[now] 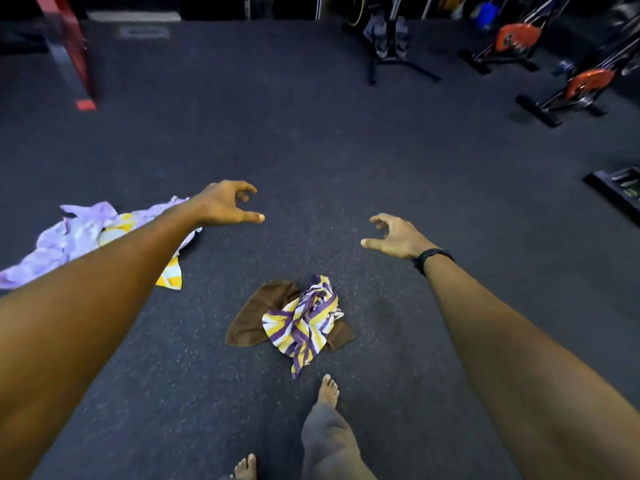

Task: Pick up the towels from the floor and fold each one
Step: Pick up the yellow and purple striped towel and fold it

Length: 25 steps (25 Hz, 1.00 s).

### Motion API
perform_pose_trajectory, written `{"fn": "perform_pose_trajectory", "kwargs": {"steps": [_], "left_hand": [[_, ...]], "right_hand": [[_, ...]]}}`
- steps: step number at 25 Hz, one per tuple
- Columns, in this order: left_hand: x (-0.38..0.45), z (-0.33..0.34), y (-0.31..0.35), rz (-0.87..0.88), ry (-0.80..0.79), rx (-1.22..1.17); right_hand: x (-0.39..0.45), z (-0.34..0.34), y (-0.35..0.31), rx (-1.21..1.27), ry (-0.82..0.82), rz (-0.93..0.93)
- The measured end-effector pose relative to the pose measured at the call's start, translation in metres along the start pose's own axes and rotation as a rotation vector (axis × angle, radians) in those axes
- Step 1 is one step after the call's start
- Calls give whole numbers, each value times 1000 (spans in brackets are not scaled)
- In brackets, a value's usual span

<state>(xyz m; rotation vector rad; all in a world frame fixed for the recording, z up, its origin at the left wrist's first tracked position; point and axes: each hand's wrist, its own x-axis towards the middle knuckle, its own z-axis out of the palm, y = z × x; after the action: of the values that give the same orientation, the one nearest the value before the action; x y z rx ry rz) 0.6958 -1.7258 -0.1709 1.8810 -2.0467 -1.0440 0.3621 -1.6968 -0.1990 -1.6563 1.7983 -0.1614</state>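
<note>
A crumpled towel with purple, yellow and white stripes (304, 323) lies on the dark floor just ahead of my bare feet, partly on top of a brown towel (247, 318). At the left lies a lilac towel (74, 237) with a yellow-and-white one (171, 273) partly under it; my left forearm hides part of both. My left hand (225, 206) hovers above the floor beyond the towels, fingers curled apart and holding nothing. My right hand (394, 237), with a black wristband, is likewise spread and holds nothing. Both hands are well apart from the striped towel.
Dark speckled gym floor (311, 133) stretches ahead. A red rack leg (74, 64) stands at the far left. A black stand with dumbbells (391, 39) and two exercise bikes with orange flywheels (585, 84) line the far right. A black platform (620, 188) sits at the right edge.
</note>
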Motion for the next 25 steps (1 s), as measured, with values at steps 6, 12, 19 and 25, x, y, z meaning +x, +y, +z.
{"fn": "perform_pose_trajectory", "kwargs": {"steps": [6,12,19,25], "left_hand": [[102,88,-45,-142,-107,-46],[207,199,-119,-208,-282,-60],[330,356,-227,-212,-412,-140],[340,527,-359,-443,-254,-84]], "right_hand": [[136,47,70,-102,-166,49],[245,154,157,-210,-278,113],[339,329,275,-215,-366,153],[396,448,344,-395,-359,131]]}}
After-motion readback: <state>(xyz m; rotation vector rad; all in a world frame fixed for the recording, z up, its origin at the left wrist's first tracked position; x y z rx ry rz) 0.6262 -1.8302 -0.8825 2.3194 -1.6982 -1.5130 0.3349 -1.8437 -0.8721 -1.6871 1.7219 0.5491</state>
